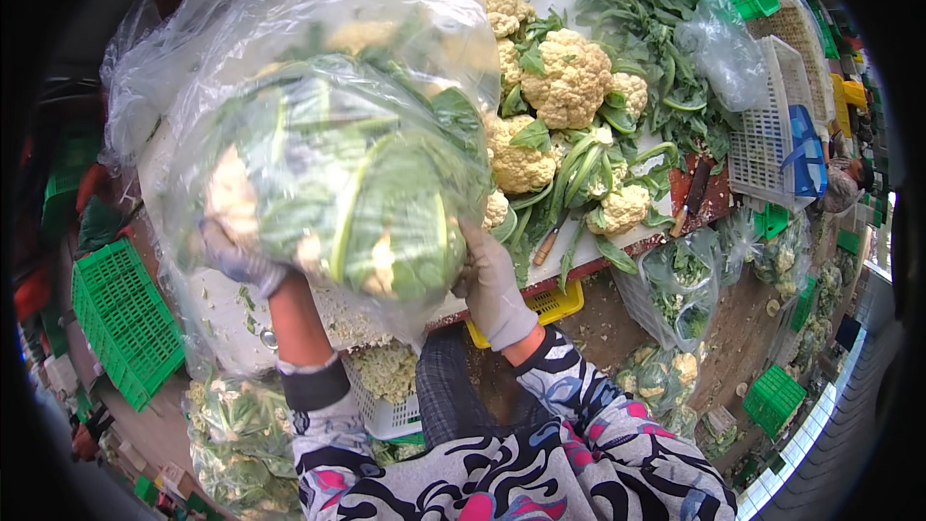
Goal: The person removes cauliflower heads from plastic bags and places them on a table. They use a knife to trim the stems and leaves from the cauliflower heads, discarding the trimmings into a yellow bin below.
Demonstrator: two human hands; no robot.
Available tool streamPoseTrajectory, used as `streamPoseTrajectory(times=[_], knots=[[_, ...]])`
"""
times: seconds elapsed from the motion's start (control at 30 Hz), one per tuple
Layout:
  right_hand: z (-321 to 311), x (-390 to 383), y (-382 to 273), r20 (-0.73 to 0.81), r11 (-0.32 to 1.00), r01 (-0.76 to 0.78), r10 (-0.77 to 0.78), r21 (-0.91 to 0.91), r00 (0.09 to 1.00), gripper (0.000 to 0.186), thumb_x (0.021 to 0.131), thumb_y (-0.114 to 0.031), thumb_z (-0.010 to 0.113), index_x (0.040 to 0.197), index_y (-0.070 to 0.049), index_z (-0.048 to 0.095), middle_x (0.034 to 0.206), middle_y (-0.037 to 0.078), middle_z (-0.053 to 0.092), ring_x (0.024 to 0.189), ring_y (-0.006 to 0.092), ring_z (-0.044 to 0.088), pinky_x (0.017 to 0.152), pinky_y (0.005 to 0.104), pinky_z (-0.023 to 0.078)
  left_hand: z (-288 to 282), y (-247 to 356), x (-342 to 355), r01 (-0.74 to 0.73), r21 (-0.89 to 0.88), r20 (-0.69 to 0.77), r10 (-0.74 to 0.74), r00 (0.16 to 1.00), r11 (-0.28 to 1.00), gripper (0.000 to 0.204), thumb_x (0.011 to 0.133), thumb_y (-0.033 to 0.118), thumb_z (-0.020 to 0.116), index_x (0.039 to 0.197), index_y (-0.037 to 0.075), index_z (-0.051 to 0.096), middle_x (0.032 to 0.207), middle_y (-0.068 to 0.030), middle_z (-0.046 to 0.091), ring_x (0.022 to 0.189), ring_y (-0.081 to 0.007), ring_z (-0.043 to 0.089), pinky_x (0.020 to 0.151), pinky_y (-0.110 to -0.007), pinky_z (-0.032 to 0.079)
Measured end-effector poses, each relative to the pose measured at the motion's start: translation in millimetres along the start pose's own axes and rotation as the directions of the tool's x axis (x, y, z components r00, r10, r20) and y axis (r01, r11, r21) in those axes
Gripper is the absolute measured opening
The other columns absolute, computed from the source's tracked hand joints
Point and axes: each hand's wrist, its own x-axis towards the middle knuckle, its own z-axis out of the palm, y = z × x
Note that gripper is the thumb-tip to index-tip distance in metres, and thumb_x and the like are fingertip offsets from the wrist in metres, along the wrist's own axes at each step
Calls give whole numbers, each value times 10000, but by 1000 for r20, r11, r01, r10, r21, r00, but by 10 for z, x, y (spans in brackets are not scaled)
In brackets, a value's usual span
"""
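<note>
A big clear plastic bag (444,63) bulges in front of me at the table, packed with leafy cauliflowers (395,198). Both my hands wear pale gloves. My left hand (241,260) grips the bag low on its left side, its fingers partly behind the plastic. On the lower right side, my right hand (492,285) clasps the bag, with its fingertips hidden behind it. Just right of the bag lie loose cauliflower heads (566,79), some with cut leaf stalks. A knife with a wooden handle (546,245) rests among them near the table edge.
Dark leaves (641,39) are heaped at the far right, beside a white crate (757,159). A second knife (696,188) lies on the red edge. Below the table are a yellow basket (555,302) and filled bags (241,449). A green crate (125,318) stands left.
</note>
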Motion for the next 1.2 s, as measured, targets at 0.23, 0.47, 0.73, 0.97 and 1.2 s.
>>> streamPoseTrajectory(times=[0.23, 0.47, 0.73, 0.97, 1.2], knots=[[-591, 277, -405, -61, 804, 399, -471, -441, 880, 378, 909, -304, 708, 1094, 4, 589, 833, 70, 637, 623, 134, 574, 540, 260, 457, -190, -330, 368, -506, 862, 417, 526, 741, 30, 394, 945, 220, 590, 1234, -42, 536, 1170, -190, 598, 1046, -310, 597, 919, -436, 496], [-3649, 1175, -509, -223, 388, 225, -820, -894, 527, 1242, 596, -358, 921, 1524, 26, 188, 1462, 289, 367, 1335, 386, 404, 1119, 404, 332, -486, -313, -1289, -119, 879, 7, 237, 971, 462, 384, 944, 230, 586, 1221, -36, 554, 1180, -188, 600, 1044, -313, 603, 925, -431, 490], [-3176, 1363, -567, -62, 55, -29, -920, -998, 386, 1308, 552, -306, 921, 1530, -5, 106, 1437, 271, 315, 1338, 422, 301, 1140, 519, 235, -574, -489, -2438, 175, 918, -206, 51, 977, 356, 375, 944, 240, 581, 1205, -29, 574, 1191, -186, 603, 1043, -316, 608, 932, -427, 482], [-2973, 1746, -1302, -68, 71, -5, -934, -997, 349, 1203, 587, -233, 898, 1519, -77, 155, 1345, 262, 361, 1236, 445, 361, 1074, 562, 277, 377, -822, -1807, -69, 926, -18, 226, 974, 371, 368, 944, 250, 576, 1191, -22, 593, 1201, -184, 605, 1041, -319, 614, 938, -423, 476], [-2222, 2250, -1967, -361, 318, -172, -848, -932, 389, 1232, 646, -342, 907, 1537, -134, 82, 1357, 279, 297, 1210, 424, 384, 1027, 540, 314, 1466, -1309, -927, -271, 869, 16, 524, 852, 415, 363, 944, 259, 572, 1178, -16, 611, 1211, -182, 608, 1040, -322, 619, 944, -418, 470]])
